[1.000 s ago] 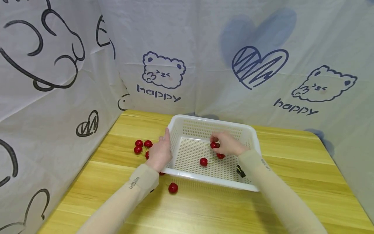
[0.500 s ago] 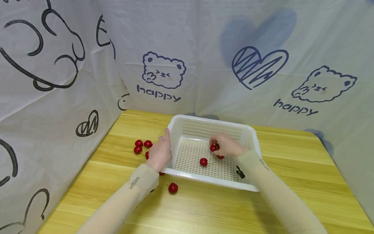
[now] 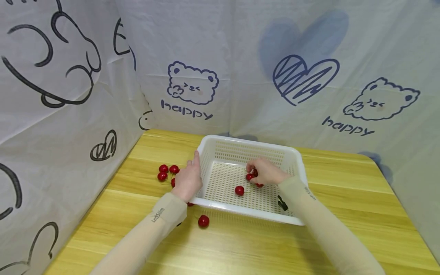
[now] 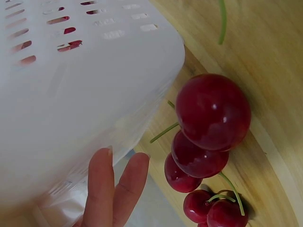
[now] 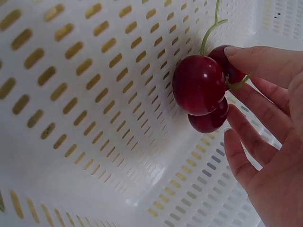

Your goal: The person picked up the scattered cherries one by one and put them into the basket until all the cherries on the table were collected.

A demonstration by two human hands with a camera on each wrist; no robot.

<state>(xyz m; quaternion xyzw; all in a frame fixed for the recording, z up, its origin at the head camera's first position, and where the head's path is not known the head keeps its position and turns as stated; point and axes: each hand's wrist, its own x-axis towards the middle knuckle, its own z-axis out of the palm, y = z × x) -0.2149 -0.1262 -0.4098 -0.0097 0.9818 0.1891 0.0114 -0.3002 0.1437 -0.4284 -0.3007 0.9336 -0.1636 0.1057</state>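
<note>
basket (image 3: 240,210): white, slotted, on the table (image 3: 343,198); clock directions are read in the head view, 12 being away from the person.
right hand (image 3: 266,170): reaches in from 4 o'clock, thumb and fingers pinching the held cherry (image 5: 229,68) near the basket's middle.
left hand (image 3: 187,181): at 9 o'clock, against the basket's side, fingers straight rather than wrapped round anything.
by the pinch: near cherry (image 5: 198,86) and low cherry (image 5: 208,119) crowd the held cherry; whether these two are gripped as well, I cannot tell.
lone cherry (image 3: 239,190): on the basket floor, between 7 and 8 o'clock from the pinch.
table cherries (image 3: 162,176): bunched outside at 9 o'clock, partly hidden by the left hand; a stray cherry (image 3: 203,221) lies at 8.
cherry skin: glossy, so probably slippery; light, and best treated as easily bruised, though real or imitation cannot be told.
where to hold: finger pads across the widest part; the thin stem (image 5: 203,42) would likely bend or tear.
basket wall: probably light, fairly stiff plastic; steady it at the rim.
since half a second ago: the cherry at the right fingertips sits slightly nearer 6 o'clock; left hand, basket and lone cherry look unmoved.
</note>
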